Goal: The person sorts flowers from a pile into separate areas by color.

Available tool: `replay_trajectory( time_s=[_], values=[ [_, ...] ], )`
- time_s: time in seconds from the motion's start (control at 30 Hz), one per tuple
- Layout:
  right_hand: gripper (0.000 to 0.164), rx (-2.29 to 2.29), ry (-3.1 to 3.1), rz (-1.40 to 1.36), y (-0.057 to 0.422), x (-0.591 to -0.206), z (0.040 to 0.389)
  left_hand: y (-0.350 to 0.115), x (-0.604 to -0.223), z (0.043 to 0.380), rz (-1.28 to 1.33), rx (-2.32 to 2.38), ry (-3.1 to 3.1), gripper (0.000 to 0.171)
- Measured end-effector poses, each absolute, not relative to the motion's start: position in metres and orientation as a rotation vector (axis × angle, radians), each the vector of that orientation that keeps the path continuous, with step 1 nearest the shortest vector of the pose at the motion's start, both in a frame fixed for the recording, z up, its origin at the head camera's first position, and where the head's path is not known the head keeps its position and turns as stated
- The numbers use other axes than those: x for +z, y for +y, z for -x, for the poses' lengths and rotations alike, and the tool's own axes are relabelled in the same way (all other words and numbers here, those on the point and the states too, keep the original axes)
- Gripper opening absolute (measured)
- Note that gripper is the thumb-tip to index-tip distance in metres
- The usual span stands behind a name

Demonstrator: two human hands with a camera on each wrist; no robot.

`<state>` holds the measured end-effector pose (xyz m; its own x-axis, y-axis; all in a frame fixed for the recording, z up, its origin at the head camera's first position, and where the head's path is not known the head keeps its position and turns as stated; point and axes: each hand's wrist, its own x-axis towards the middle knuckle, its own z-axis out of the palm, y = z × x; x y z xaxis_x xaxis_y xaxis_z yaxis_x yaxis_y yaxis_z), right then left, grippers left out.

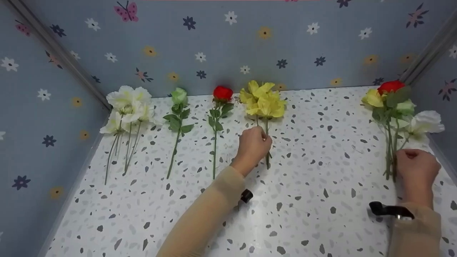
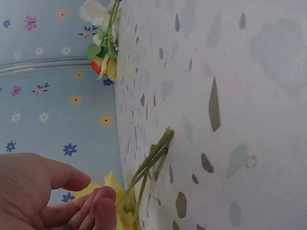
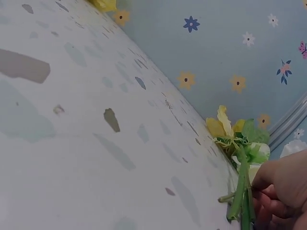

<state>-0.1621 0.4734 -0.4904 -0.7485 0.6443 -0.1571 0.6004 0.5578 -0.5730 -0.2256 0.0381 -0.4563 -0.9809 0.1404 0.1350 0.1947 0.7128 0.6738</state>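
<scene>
A bunch of yellow flowers point(image 1: 263, 101) lies at the middle of the speckled surface, its green stems pointing towards me. My left hand point(image 1: 252, 144) is right at those stems point(image 2: 152, 155), with its fingers loosely bent. In the left wrist view a gap shows between the thumb and fingers, and the stems pass beyond the fingertips. Far right lies a mixed bunch with a red rose point(image 1: 391, 86), a yellow flower, a pale green rose and a white flower point(image 1: 426, 123). My right hand point(image 1: 418, 167) pinches its green stems point(image 3: 243, 187) near their lower part.
To the left, a bunch of white flowers point(image 1: 130, 103), a single pale green rose point(image 1: 179, 96) and a single red rose point(image 1: 223, 93) lie in a row. Blue flower-patterned panels point(image 1: 228, 46) wall in the back and both sides. A black wrist strap point(image 1: 389, 210) shows at the right sleeve.
</scene>
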Motion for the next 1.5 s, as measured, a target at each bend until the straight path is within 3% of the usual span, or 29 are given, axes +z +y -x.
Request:
replay_trajectory(
  time_s=[0.23,0.4,0.53,0.7,0.9,1.2,1.5],
  values=[
    [0.05,1.094,-2.483,1.201,0.471,-0.472,0.155,0.022,-0.45,0.213,0.259,-1.302,-2.804,0.012],
    [0.015,1.276,-2.226,1.219,0.465,-0.452,0.152,0.01,-0.444,0.203,0.278,-1.412,-2.725,0.011],
    [0.003,1.511,-1.998,1.079,0.45,-0.436,0.156,0.003,-0.44,0.193,0.284,-1.526,-2.662,0.012],
    [0.022,1.854,-1.8,0.734,0.408,-0.416,0.163,0.002,-0.436,0.175,0.29,-1.696,-2.577,0.013],
    [0.034,2.204,-1.85,0.384,0.338,-0.407,0.17,0.005,-0.436,0.156,0.337,-1.838,-2.485,0.009],
    [0.035,2.251,-2.198,0.009,0.249,-0.44,0.164,0.007,-0.45,0.134,0.419,-2.019,-2.471,0.01],
    [0.032,2.183,-2.331,-0.084,0.216,-0.459,0.157,0.013,-0.465,0.122,0.49,-2.087,-2.527,0.011]
  ],
)
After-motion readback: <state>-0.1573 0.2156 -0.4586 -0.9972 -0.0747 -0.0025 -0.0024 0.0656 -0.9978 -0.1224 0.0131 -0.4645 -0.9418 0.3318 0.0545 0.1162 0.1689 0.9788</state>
